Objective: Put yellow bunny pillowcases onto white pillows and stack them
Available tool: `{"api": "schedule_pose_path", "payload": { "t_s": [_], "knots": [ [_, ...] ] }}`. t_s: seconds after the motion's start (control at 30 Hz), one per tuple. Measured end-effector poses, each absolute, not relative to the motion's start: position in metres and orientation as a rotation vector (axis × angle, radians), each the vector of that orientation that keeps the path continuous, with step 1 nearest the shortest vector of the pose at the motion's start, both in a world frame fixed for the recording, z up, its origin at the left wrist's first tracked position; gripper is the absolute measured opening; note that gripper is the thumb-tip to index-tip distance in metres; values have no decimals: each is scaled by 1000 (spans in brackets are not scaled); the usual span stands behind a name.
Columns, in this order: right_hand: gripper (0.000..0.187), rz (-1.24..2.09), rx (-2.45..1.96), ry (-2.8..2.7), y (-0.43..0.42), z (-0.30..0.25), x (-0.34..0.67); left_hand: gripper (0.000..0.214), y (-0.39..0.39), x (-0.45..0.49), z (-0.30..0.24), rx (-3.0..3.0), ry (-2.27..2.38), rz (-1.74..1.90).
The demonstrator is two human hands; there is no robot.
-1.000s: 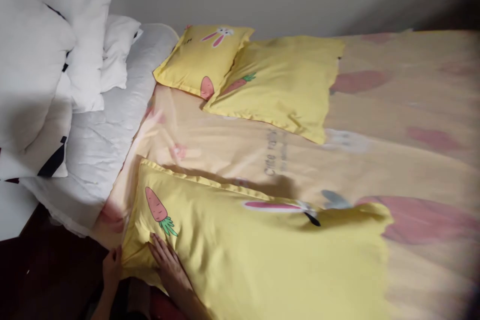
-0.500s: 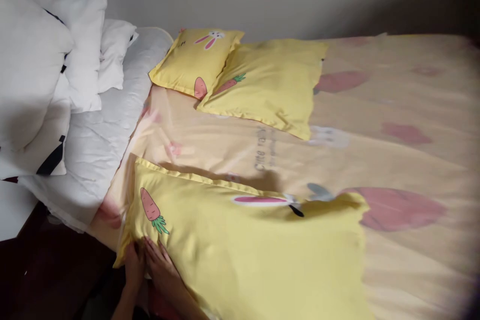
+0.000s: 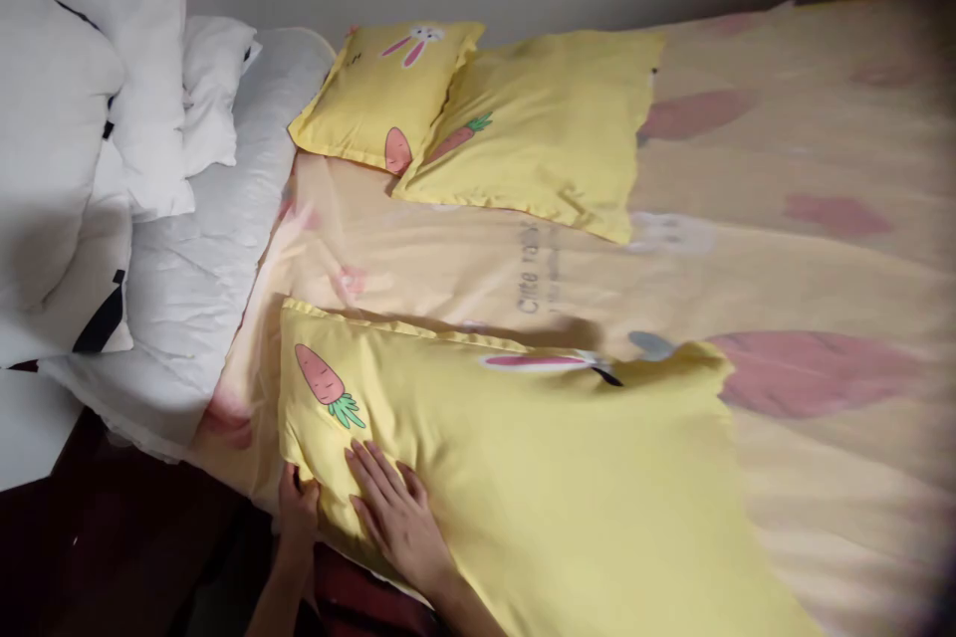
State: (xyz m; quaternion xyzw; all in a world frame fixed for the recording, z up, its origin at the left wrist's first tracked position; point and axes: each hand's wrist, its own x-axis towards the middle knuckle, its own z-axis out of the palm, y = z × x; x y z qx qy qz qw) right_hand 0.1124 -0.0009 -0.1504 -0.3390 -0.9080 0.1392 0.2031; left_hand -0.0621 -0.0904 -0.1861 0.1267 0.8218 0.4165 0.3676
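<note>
One yellow pillow (image 3: 583, 478): at 6 o'clock on the bed (image 3: 433, 259), plump, creased near the hands, flat-edged; pink carrot print (image 3: 320, 376) at its 10 o'clock, rabbit-ear print (image 3: 534, 360) along its 12 o'clock edge.
Left hand (image 3: 299, 506): at its 9 o'clock, fingers curled closed on a corner.
Right hand (image 3: 399, 513): just beside, spread open, palm down on the cloth, gripping nothing.

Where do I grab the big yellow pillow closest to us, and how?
Probably pinch the big yellow pillow at its near left corner, coming from our side of the bed. The left hand is right there, and a corner should fit between fingers better than the wide, puffy top, where the right hand lies flat.
</note>
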Motion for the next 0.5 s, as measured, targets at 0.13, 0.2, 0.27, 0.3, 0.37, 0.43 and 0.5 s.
{"api": "schedule_pose_path", "payload": {
  "t_s": [0.13,0.2,0.27,0.3,0.37,0.43,0.5],
  "knots": [
    [61,480,-965,-2560,-3,-157,106,43,-104,-66,-183,391,2321,1047],
    [59,490,-979,-2569,-7,-150,103,38,-114,-70,-186,522,2437,999],
    [59,446,-1023,-2547,-11,-142,103,32,-123,-75,-192,668,2490,926],
    [59,413,-1082,-2512,-11,-138,107,28,-126,-79,-196,722,2497,888],
    [59,361,-1275,-2370,-7,-133,133,22,-128,-87,-204,769,2520,832],
    [60,353,-1507,-2149,2,-135,186,24,-123,-98,-208,771,2569,832],
    [62,343,-1714,-1921,11,-143,264,31,-112,-109,-206,761,2608,947]
  ]
}}
